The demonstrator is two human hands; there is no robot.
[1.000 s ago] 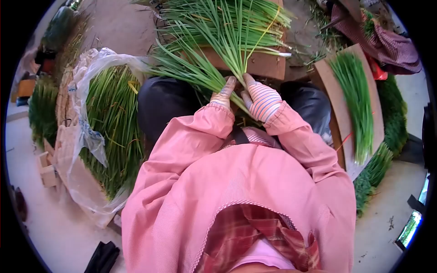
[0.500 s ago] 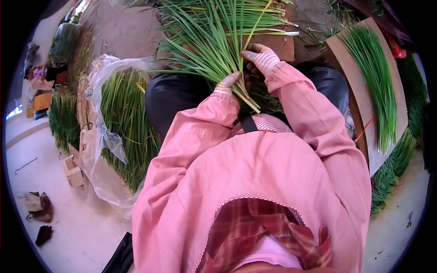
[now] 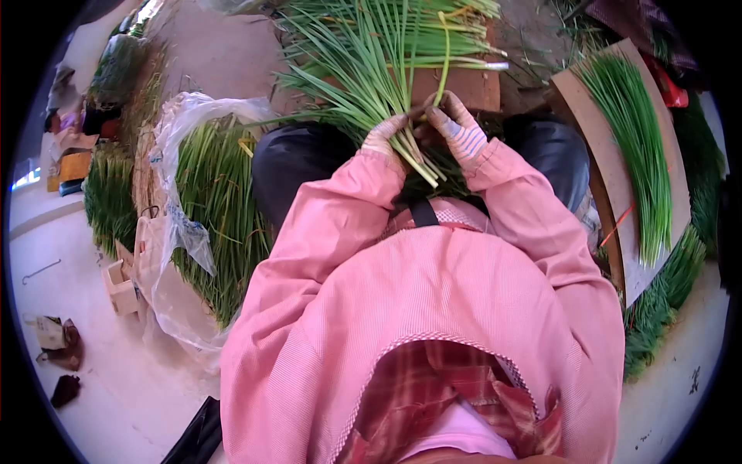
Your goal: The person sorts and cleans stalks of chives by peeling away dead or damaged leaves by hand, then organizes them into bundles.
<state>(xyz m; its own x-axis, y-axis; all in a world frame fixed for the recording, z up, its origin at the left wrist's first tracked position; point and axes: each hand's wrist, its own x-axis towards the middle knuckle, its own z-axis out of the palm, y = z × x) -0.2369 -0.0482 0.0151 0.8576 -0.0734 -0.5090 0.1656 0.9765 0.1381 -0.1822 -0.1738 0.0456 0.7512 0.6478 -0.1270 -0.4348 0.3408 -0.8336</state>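
Note:
My left hand (image 3: 384, 136), in a light glove with bare fingertips, is closed around a bunch of garlic chives (image 3: 380, 87) near its pale cut ends. The green leaves fan out away from me, and the stem ends point back toward my lap. Beside it, my right hand (image 3: 461, 130), in a striped glove, pinches a single yellow leaf (image 3: 444, 58) near the stems. That leaf stands up from the fingers and bends at its top. The fingertips of both hands nearly meet, and some of the right fingers are hidden behind the thumb.
More chives (image 3: 464, 48) lie ahead on a brown board (image 3: 464, 89). At left, a clear plastic bag (image 3: 166, 155) surrounds upright greens (image 3: 220, 209). On the right, a long bundle of chives (image 3: 638, 147) rests on a curved-looking board (image 3: 676, 205). A small wooden box (image 3: 122, 286) stands on the floor.
My right hand has turned and come down slightly, closer to my left hand. The yellow leaf now stands more upright and bends at its tip. My left hand keeps its hold on the chives.

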